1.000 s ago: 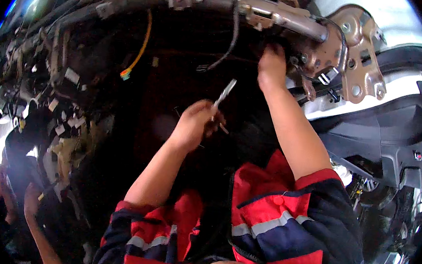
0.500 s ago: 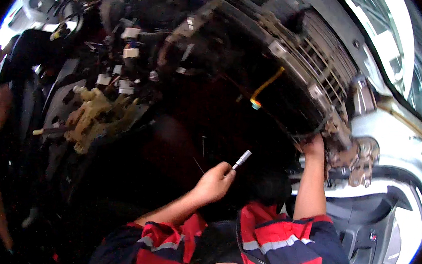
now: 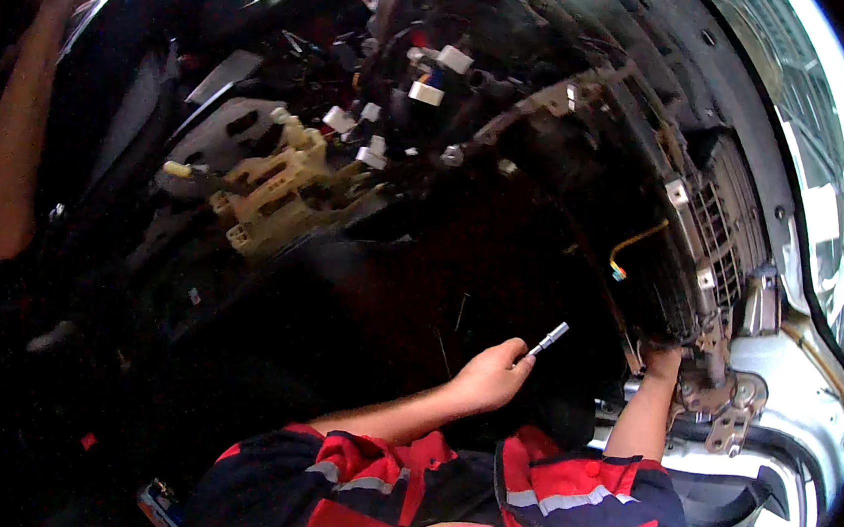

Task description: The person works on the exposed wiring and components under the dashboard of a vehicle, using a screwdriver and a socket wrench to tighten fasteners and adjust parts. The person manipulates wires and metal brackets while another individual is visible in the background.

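Observation:
My left hand (image 3: 492, 378) is closed around a silver socket extension bar (image 3: 549, 339), whose bright stepped end sticks out past the thumb, up and to the right. It is held over the dark interior of a stripped vehicle, apart from the parts around it. On the right, my right hand (image 3: 662, 361) reaches in at the lower end of a metal dashboard beam (image 3: 691, 227), beside a rusty bracket (image 3: 733, 411). Its fingers are hidden behind the parts there, so what they touch does not show.
A beige plastic bracket (image 3: 293, 192) stands at the left centre, with white connectors (image 3: 427, 93) and wiring behind it. A yellow wire (image 3: 635, 242) hangs from the beam. Another person's arm (image 3: 13, 137) is at the far left. White door frame (image 3: 812, 398) borders the right.
The view has swung left, so the vehicle parts sit farther right in the picture. The other person's arm at the left is now higher up. Both my hands keep much the same pose.

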The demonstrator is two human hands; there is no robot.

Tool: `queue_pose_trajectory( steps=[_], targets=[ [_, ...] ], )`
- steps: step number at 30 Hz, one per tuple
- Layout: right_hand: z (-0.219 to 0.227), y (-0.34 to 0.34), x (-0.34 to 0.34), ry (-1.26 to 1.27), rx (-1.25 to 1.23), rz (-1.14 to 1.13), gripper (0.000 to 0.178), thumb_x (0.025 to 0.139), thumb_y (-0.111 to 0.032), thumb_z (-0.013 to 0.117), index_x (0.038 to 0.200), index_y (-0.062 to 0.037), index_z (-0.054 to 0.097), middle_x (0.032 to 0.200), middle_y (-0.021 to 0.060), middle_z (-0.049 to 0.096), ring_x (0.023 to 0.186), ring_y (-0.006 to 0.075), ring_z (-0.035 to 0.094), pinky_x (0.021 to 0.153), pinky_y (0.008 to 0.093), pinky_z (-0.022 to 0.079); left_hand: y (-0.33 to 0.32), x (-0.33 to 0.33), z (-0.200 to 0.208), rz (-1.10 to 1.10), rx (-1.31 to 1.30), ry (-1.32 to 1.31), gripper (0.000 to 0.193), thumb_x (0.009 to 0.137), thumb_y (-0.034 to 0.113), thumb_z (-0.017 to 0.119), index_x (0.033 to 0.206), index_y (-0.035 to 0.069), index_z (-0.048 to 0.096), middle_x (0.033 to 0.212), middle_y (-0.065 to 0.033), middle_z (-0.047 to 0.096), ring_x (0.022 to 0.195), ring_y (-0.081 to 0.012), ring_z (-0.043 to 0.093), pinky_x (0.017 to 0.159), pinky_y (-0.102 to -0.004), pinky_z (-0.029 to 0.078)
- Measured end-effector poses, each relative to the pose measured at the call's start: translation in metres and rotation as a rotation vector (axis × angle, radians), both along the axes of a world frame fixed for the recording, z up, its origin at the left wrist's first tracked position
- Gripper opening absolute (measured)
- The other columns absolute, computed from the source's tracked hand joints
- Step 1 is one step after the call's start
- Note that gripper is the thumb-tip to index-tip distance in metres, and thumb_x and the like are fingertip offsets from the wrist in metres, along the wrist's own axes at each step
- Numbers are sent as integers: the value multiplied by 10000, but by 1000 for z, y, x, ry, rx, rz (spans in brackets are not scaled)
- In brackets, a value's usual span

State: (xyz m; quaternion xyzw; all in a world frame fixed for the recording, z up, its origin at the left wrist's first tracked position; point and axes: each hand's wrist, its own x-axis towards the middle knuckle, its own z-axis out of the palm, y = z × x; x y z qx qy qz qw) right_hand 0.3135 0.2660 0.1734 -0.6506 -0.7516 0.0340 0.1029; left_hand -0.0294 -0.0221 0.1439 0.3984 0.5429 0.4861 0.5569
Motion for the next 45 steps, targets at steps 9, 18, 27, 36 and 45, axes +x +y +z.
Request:
queue_pose_trajectory(
  steps=[9, 18, 27, 36, 45],
  targets=[
    [0, 0, -5, -37, -23, -60, 501, 885, -286, 565, 1303, -24, 479, 1339, 142, 488, 1228, 281, 464, 1024, 365, 387, 0, 0, -10, 36, 6, 6, 284, 915, 280, 494, 943, 0, 536, 823, -237, 593, 803, -406, 581, 691, -477, 448],
    [0, -1, -6, -63, -28, -67, 491, 875, -284, 575, 1284, -24, 497, 1320, 142, 506, 1216, 278, 479, 1015, 355, 393, 1, 3, -15, 14, -19, 39, 272, 910, 269, 497, 944, 2, 534, 853, -244, 595, 835, -415, 580, 711, -488, 450],
    [1, -4, -5, -107, -32, -56, 480, 866, -282, 585, 1265, -23, 515, 1301, 143, 523, 1204, 274, 493, 1006, 345, 399, 2, 4, -19, 11, -40, 24, 277, 915, 274, 484, 940, 2, 529, 843, -241, 594, 831, -417, 580, 712, -483, 453],
    [8, -4, 1, -201, -28, -36, 470, 857, -280, 595, 1246, -23, 533, 1282, 143, 540, 1193, 270, 507, 996, 334, 405, 0, 11, -25, 40, -76, -27, 275, 903, 285, 500, 951, 18, 546, 866, -227, 605, 845, -406, 584, 732, -488, 454],
    [9, -13, -7, -226, -50, -51, 460, 848, -277, 605, 1227, -22, 551, 1263, 144, 558, 1181, 267, 521, 987, 324, 411, -3, 3, -23, 46, -65, 6, 263, 904, 263, 489, 932, 7, 543, 878, -228, 607, 853, -405, 585, 732, -485, 455]
  ],
)
